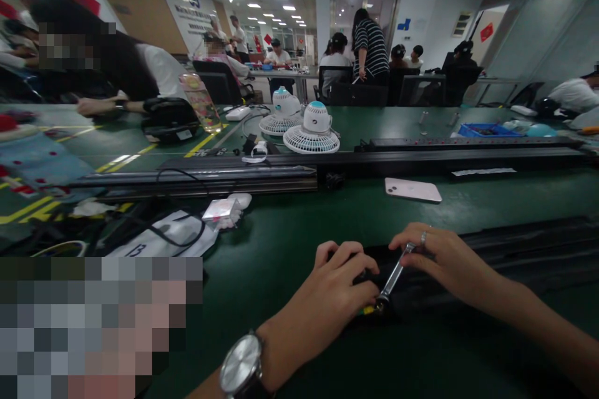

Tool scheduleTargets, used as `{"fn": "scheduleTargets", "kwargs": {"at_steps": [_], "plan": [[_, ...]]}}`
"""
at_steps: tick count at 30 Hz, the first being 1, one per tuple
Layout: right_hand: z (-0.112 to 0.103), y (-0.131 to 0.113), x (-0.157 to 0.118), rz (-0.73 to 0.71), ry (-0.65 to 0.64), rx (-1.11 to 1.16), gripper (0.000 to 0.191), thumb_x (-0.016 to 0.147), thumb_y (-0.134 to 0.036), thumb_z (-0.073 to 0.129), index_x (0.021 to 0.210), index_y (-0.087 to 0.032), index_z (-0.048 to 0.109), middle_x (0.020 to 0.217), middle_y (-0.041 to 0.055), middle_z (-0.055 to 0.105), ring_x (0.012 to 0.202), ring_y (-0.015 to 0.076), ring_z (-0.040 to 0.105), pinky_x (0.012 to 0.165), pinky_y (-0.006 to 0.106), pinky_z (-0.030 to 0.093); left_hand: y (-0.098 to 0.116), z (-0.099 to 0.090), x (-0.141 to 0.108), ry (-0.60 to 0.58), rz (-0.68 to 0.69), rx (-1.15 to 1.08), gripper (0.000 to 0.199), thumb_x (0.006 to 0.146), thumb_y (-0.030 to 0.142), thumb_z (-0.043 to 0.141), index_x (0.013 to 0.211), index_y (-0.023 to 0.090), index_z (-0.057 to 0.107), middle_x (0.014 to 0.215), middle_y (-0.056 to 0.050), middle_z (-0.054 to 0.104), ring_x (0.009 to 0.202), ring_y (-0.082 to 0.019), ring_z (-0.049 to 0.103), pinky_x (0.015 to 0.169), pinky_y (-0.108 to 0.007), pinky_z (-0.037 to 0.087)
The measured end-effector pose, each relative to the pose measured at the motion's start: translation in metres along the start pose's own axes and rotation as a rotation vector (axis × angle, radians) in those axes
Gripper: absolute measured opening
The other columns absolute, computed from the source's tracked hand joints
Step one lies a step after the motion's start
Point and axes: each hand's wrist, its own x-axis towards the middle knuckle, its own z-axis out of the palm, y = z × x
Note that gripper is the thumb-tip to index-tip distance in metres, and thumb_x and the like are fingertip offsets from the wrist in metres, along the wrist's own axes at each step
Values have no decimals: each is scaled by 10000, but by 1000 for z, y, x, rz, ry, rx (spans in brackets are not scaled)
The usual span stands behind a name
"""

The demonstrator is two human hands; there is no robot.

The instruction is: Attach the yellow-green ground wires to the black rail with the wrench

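My right hand (440,254) pinches the wrench (395,275) at three o'clock from my left hand (340,277), whose grip I can't make out. A tilted pull could make it slip.

white bag (182,227): seemingly "13"; wall lettering (193,15) illegible

Wrench (395,275): slim, shiny silver, slanted, upper end pinched in the right grip (414,249), lower end down at a small dark round fitting (382,304). Yellow-green piece (367,310) just left of wrench's lower end, mostly hidden under the left grip (344,277). Long black profiles (528,246) stretch off right of wrench, lying flat. Can't tell if wrench is seated on the fitting.
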Motion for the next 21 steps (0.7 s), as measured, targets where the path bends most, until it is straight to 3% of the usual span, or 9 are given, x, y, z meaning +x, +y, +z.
{"fn": "scheduleTargets", "kwargs": {"at_steps": [10,21], "plan": [[-18,-4,20,-132,-152,-202,186,990,-187,654,1173,-196,684,1083,58,687,1013,240,636,884,370,498,-2,2,0,37,15,5,74,978,182,625,1025,206,677,1205,-36,611,1224,-240,461,974,-412,300],[-36,-29,48,-237,-361,-307,69,991,-125,655,987,-181,694,960,23,659,924,210,618,780,308,451,1,-2,-1,10,48,71,68,994,157,581,994,183,644,1185,-48,585,1209,-245,460,941,-415,317]]}}
